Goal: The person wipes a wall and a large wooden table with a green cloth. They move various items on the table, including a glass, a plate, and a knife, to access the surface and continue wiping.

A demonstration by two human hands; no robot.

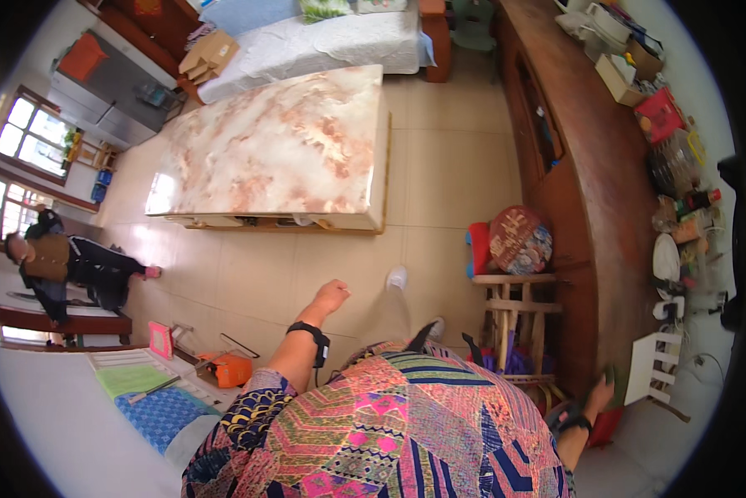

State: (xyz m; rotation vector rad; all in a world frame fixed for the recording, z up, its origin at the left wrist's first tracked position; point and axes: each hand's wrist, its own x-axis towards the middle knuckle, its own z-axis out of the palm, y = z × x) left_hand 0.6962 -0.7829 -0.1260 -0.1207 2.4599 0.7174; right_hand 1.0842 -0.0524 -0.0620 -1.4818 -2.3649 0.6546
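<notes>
My left hand (331, 296) hangs over the tiled floor, between the marble-patterned table (273, 149) and my body, with its fingers curled in. A small pale spot shows at the fingertips; whether it is an object cannot be told. Far to the right, my right hand (599, 394) is beside the long wooden cabinet (622, 249), close to a white slatted rack (650, 367). Something dark green (610, 377) is at its fingers, but blur hides whether they grip it. Both wrists wear black straps.
A wooden stool (516, 280) bearing a round decorated box (521, 241) stands before the cabinet. Another person (67, 261) is at the far left. An orange bag (231, 370) lies near a bed (155, 404). A covered sofa (323, 46) stands beyond the table.
</notes>
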